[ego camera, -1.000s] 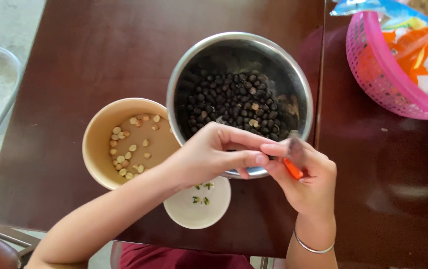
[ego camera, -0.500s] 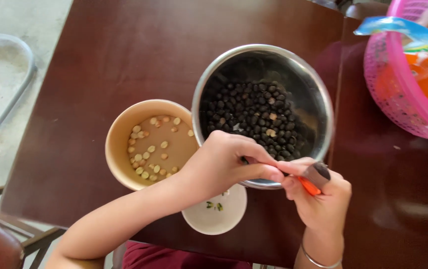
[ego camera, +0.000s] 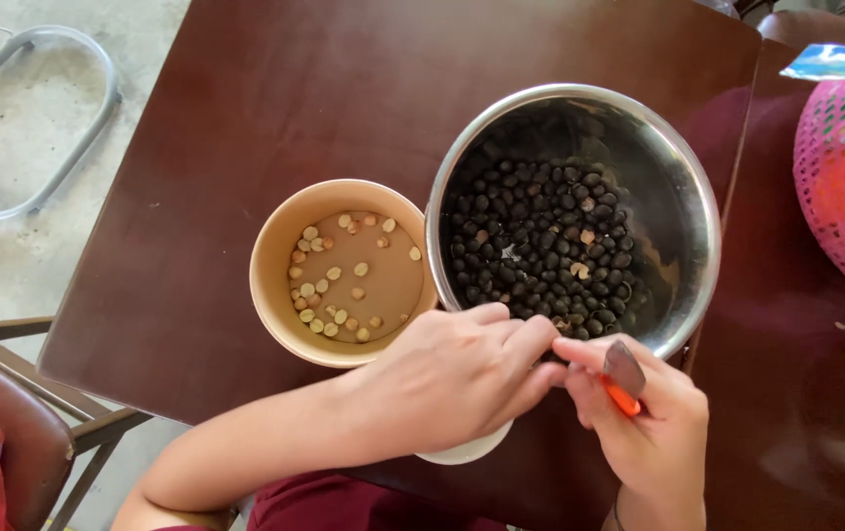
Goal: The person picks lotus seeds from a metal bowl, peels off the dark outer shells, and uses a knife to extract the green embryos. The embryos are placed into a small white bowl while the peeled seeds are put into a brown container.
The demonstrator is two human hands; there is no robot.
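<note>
My left hand (ego camera: 457, 379) reaches across from the left, its fingertips pinched together at the near rim of a steel bowl (ego camera: 683, 187) full of dark round seeds (ego camera: 541, 251). Whatever it pinches is too small to make out. My right hand (ego camera: 644, 428) holds a small knife (ego camera: 622, 379) with an orange handle and a short grey blade, the blade meeting my left fingertips. A tan paper bowl (ego camera: 275, 265) left of the steel bowl holds several pale peeled seeds (ego camera: 339, 280). A small white dish (ego camera: 472, 450) lies mostly hidden under my left hand.
Everything stands on a dark brown wooden table (ego camera: 245, 118). A pink plastic basket (ego camera: 841, 197) sits at the right edge. A chair (ego camera: 9, 413) with a brown seat is at the lower left, and a metal frame (ego camera: 39, 128) lies on the concrete floor.
The view has shifted, so the bowls sit further right and lower. My hands stay joined at the steel bowl's near rim; my left hand now covers most of the white dish.
</note>
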